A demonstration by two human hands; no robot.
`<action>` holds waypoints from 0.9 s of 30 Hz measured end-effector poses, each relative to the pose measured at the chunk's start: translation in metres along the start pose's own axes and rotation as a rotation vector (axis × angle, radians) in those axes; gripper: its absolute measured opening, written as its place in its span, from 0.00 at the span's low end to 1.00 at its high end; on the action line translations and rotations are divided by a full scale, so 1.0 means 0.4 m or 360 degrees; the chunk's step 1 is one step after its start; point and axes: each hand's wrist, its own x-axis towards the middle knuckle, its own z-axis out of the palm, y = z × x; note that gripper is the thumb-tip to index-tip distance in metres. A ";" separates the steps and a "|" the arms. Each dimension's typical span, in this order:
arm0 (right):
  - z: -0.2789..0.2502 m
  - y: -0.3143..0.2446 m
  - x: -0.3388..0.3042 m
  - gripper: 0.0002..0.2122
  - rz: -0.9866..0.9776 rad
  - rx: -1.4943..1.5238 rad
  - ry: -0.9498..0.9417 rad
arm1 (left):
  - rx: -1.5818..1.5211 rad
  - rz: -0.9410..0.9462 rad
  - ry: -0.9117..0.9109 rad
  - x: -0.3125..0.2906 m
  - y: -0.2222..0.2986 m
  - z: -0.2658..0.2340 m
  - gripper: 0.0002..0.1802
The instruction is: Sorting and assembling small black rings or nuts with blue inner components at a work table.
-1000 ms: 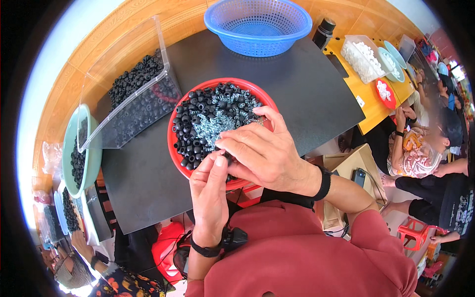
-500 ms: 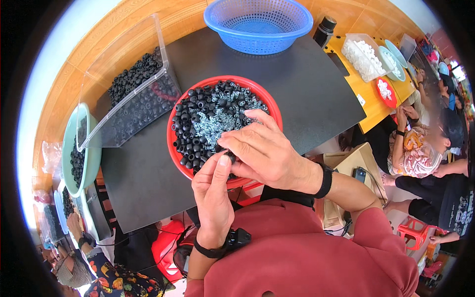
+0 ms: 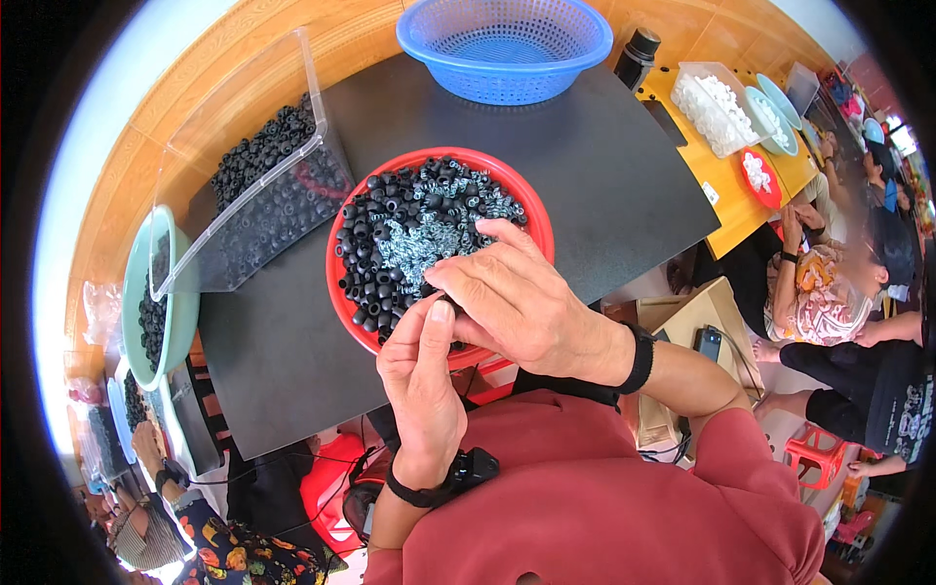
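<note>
Over the near rim of a red bowl [image 3: 538,210], my two hands meet fingertip to fingertip. The bowl holds many small black hollow plastic parts [image 3: 370,263] and a heap of thin silvery coil springs [image 3: 419,244]. My left hand [image 3: 424,375] is closed, thumb and fingers pinching a small black plastic part, mostly hidden by the fingers. From the right, my right hand [image 3: 531,307] closes its thumb and forefinger on the same part, its other fingers stretched over the bowl. Whether a spring is in the part cannot be seen.
The bowl stands on a dark table [image 3: 624,185]. A clear bin [image 3: 263,195] of black parts and a green basin [image 3: 180,322] are at the left; a blue basket [image 3: 507,78] is at the back. A flask [image 3: 638,58] stands back right. Co-workers sit at both sides.
Both hands stay together at nearly the same place, with only slight finger movement at the small black part. The bowl and basket appear shifted slightly left in the view.
</note>
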 end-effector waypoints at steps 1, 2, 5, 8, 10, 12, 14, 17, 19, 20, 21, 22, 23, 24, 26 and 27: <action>0.001 0.000 0.000 0.21 0.0002 -0.0001 0.0000 | 0.0006 0.0005 -0.0004 0.000 -0.001 0.000 0.13; 0.001 0.001 0.001 0.20 -0.0003 0.0017 -0.0005 | 0.0007 0.0004 -0.0005 0.000 0.000 0.002 0.13; 0.010 0.010 -0.004 0.20 -0.0043 0.0013 -0.0015 | 0.0038 -0.0014 0.0069 0.004 -0.001 0.005 0.13; 0.005 0.027 0.004 0.19 -0.0114 -0.0009 -0.0078 | 0.0040 -0.0014 0.0079 0.009 -0.008 -0.004 0.12; -0.007 0.038 0.011 0.19 -0.0141 -0.0016 -0.0142 | 0.0131 -0.0037 -0.0036 0.012 -0.006 -0.011 0.15; -0.013 0.046 0.017 0.18 -0.0077 0.0202 -0.0061 | -0.0150 -0.0169 -0.0087 0.018 0.007 -0.010 0.16; -0.019 0.053 0.017 0.18 -0.0025 0.0322 -0.0075 | -0.0598 -0.0462 -0.0185 0.033 0.012 -0.023 0.18; -0.027 0.054 0.023 0.16 0.0031 0.0578 -0.0106 | -0.0764 -0.0595 -0.0421 0.035 0.014 -0.041 0.18; -0.036 0.057 0.030 0.14 0.0023 0.0715 -0.0124 | -0.0854 -0.0643 -0.0404 0.029 0.014 -0.041 0.16; -0.040 0.059 0.031 0.16 -0.0018 0.0748 -0.0151 | -0.0909 -0.0634 -0.0512 0.030 0.006 -0.050 0.16; -0.045 0.063 0.031 0.17 -0.0056 0.0775 -0.0179 | -0.0965 -0.0627 -0.0624 0.032 0.001 -0.052 0.16; -0.050 0.067 0.031 0.17 -0.0055 0.0772 -0.0181 | -0.0968 -0.0628 -0.0627 0.030 0.001 -0.047 0.16; -0.054 0.072 0.031 0.17 -0.0087 0.0720 -0.0197 | -0.0905 -0.0636 -0.0537 0.026 0.007 -0.035 0.15; -0.056 0.074 0.031 0.17 -0.0119 0.0669 -0.0210 | -0.0839 -0.0644 -0.0446 0.024 0.013 -0.028 0.15; -0.061 0.075 0.031 0.18 -0.0142 0.0563 -0.0227 | -0.0654 -0.0561 -0.0398 0.021 0.019 -0.027 0.14; -0.062 0.075 0.029 0.18 -0.0161 0.0454 -0.0244 | -0.0472 -0.0480 -0.0352 0.020 0.021 -0.026 0.13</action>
